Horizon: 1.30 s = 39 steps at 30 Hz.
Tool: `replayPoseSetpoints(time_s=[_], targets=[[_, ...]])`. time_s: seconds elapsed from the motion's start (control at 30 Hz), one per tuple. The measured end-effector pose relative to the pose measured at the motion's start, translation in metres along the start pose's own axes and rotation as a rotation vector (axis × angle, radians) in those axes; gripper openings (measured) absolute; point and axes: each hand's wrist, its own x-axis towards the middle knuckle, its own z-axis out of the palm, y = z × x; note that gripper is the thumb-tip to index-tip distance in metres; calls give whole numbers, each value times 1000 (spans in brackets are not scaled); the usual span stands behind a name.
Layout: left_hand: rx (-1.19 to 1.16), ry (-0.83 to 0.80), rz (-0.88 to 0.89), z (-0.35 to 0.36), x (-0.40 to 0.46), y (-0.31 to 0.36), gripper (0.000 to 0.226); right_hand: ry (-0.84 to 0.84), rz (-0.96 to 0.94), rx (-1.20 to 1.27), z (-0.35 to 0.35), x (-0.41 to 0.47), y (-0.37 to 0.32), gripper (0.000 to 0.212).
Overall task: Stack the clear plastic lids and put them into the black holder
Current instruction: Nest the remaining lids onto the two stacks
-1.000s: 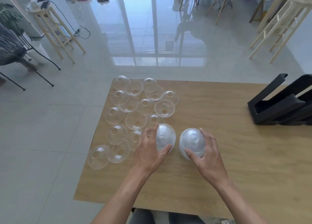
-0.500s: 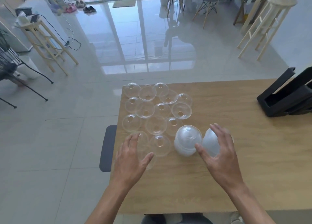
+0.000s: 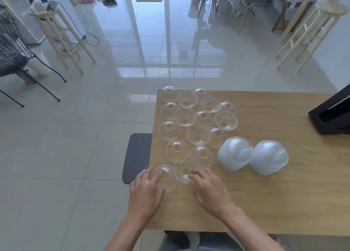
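My left hand [image 3: 146,191] lies with straight fingers on the nearest dome lid [image 3: 166,177], at the corner of the worktop [image 3: 284,203] closest to me. My right hand [image 3: 209,189] touches with its fingertips the lid beside it [image 3: 184,172], which seems to lie with the open side up. Neither grip is closed on anything yet; both are wide and only rest on the plastic.

I judge that the task is somewhere in the middle. To the right of my right hand, a little farther from me, stand two finished stacks of lids [image 3: 234,153] [image 3: 269,157], touching each other, dome up. Beyond my hands the loose clear lids [image 3: 198,135] are spread in a group; some overlap, some are turned upside down. I count more than a dozen, but I cannot tell exactly.

The black holder [image 3: 333,118] is far to the right of my grip, at the edge of the view. I cannot see any lid inside it, though most of it is cut off. So the loose lids must be stacked, and all the stacks must go there.
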Motion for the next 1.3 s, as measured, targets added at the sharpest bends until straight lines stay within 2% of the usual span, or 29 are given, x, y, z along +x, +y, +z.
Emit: replayPoseSetpoints(time_s=[0.13, 0.23, 0.37, 0.6, 0.73, 0.9, 1.0, 1.13, 1.3], targets=[[-35, 0, -20, 2, 5, 0, 93, -64, -88, -135, 15, 14, 2, 20], [-58, -5, -31, 6, 7, 3, 84, 27, -110, -82, 12, 14, 3, 8], [-109, 88, -57, 2, 4, 9, 73, 135, -77, 187, -10, 0, 0, 10], [-234, 218, 14, -24, 15, 49, 75, 400, 286, 684, -90, -25, 18, 8], [-262, 267, 85, -36, 38, 90, 75, 522, 454, 922, -132, -31, 50, 15], [-355, 249, 183, -38, 62, 152, 75, 726, 639, 1145, -169, -41, 115, 18], [-423, 195, 206, -29, 71, 193, 76, 740, 779, 1294, -169, -49, 158, 17], [-381, 117, 215, -3, 78, 234, 82, 595, 943, 1077, -156, -48, 194, 16], [-276, 42, 213, 23, 85, 250, 83, 480, 928, 579, -145, -50, 210, 18]])
